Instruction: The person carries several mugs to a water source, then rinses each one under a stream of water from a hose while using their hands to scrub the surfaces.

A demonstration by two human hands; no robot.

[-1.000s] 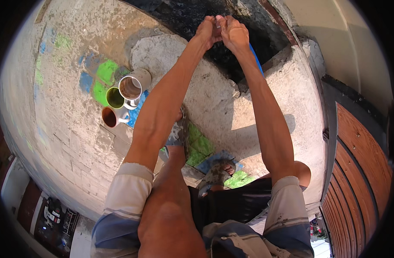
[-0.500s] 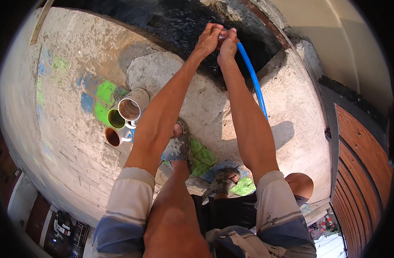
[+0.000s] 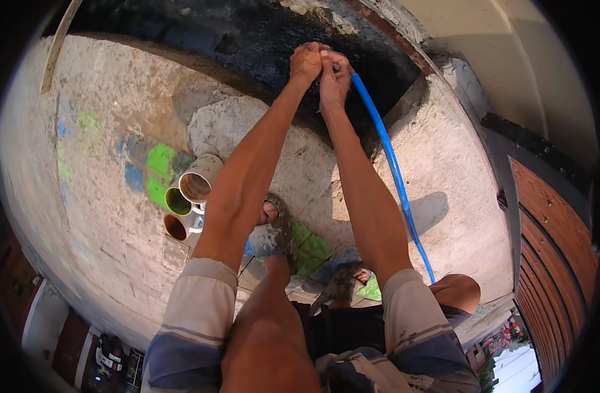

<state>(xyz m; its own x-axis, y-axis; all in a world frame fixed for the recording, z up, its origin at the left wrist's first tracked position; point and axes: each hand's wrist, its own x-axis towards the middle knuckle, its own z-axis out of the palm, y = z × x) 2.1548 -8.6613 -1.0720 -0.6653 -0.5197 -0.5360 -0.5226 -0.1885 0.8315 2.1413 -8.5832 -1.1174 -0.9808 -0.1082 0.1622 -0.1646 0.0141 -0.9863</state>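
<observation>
Both hands have drifted a little toward the left of the view since half a second ago, staying pressed together at the top, and the blue hose now shows a longer stretch below them. Fingers of the left hand (image 3: 306,60) are curled shut into a fist, knuckles up, and the fingers of the right hand (image 3: 334,75) are closed too, wrapped about the upper end of the blue hose (image 3: 393,164); the two hands touch each other, and whether the left one also grips the hose I cannot tell, as the hands hide that end. They are held over a dark, wet black surface (image 3: 247,39) at the far edge of the rough concrete floor (image 3: 103,131).

From the right hand the hose runs down and to the right in a long curve, passing beside the right forearm, and ends out of sight near the right knee (image 3: 458,291). Left of the left forearm stand three open paint cans (image 3: 182,202) close together on the concrete, next to green and blue paint patches (image 3: 152,173). Below the forearms a sandalled foot (image 3: 277,226) rests on the floor. At the right edge is a brown slatted gate (image 3: 562,249).
</observation>
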